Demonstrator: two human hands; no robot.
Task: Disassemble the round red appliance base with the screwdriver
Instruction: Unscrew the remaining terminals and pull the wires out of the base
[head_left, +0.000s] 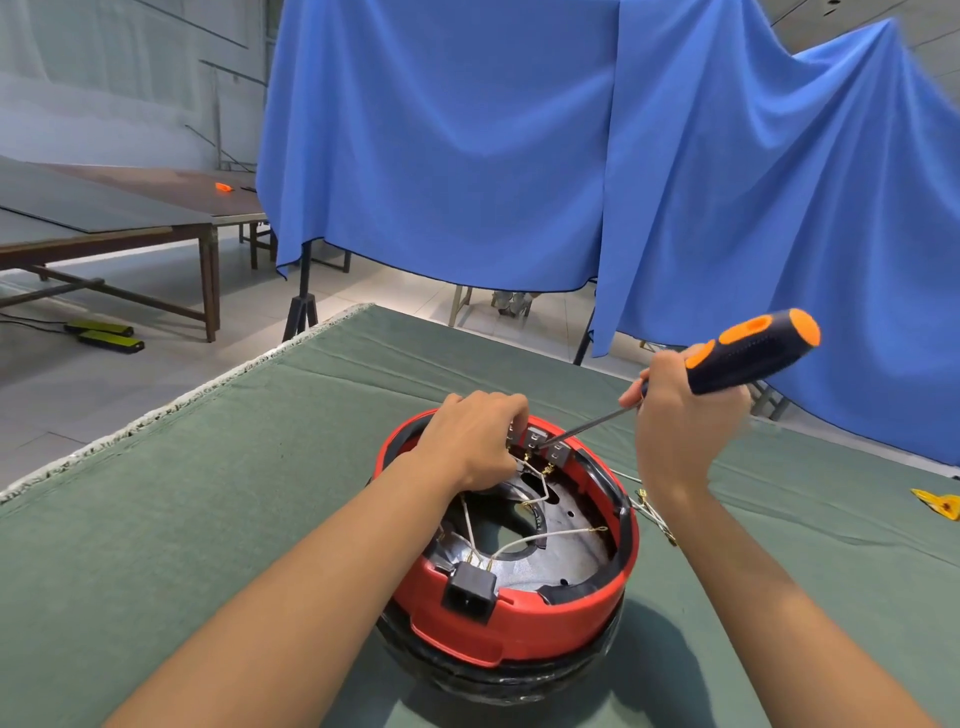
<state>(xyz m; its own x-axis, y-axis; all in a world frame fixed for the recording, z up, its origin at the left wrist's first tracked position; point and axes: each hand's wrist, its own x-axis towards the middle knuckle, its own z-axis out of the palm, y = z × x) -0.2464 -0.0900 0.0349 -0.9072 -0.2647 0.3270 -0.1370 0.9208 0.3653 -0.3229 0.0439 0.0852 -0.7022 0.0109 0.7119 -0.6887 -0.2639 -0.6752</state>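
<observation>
- Over the far rim of the round red appliance base (511, 616), the left hand (475, 441) reaches in with its fingers curled down onto the small grey terminal block (540, 447); whether it pinches the block or a wire I cannot tell
- Just to the right, the right hand (675, 410) grips the screwdriver (748, 358) low on its dark handle with orange patches, the handle slanting up and away to the right
- The metal shaft slopes down to the left, its tip meeting the terminal block beside the left fingers
- The base sits open side up near the middle of the desk (208, 493), which is covered in green cloth; inside show a dark metal plate, thin white wires (540, 538) and a black socket (470, 592) at the near rim
- More loose wires (652, 512) lie on the cloth just right of the base, and a yellow scrap (940, 504) sits at the right edge
- Behind the desk hangs a blue cloth (519, 145), with a long wooden table (130, 218) to the far left
</observation>
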